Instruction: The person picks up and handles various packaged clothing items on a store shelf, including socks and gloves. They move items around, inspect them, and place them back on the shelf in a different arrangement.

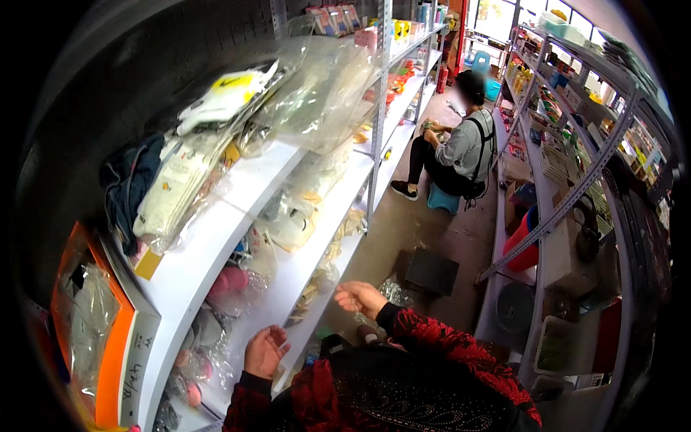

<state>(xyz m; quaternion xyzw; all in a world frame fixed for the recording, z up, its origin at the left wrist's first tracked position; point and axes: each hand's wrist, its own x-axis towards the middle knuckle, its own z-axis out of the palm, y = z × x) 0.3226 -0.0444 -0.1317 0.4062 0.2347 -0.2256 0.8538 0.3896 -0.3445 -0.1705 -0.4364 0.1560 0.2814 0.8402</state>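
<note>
at the bottom centre of the frame, the left hand is hovering palm-up with fingers loosely curled and empty, just beside the white shelf edge. slightly right and higher, the right hand is reaching out open, fingers spread, holding nothing. bagged goods are lying on the shelves at centre left. farther up, a seated person is working in the aisle.

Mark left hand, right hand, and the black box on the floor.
left hand (264, 351), head view, on the open palm.
right hand (360, 297), head view, middle of the open hand.
black box (430, 271), head view, on its top face.
</note>
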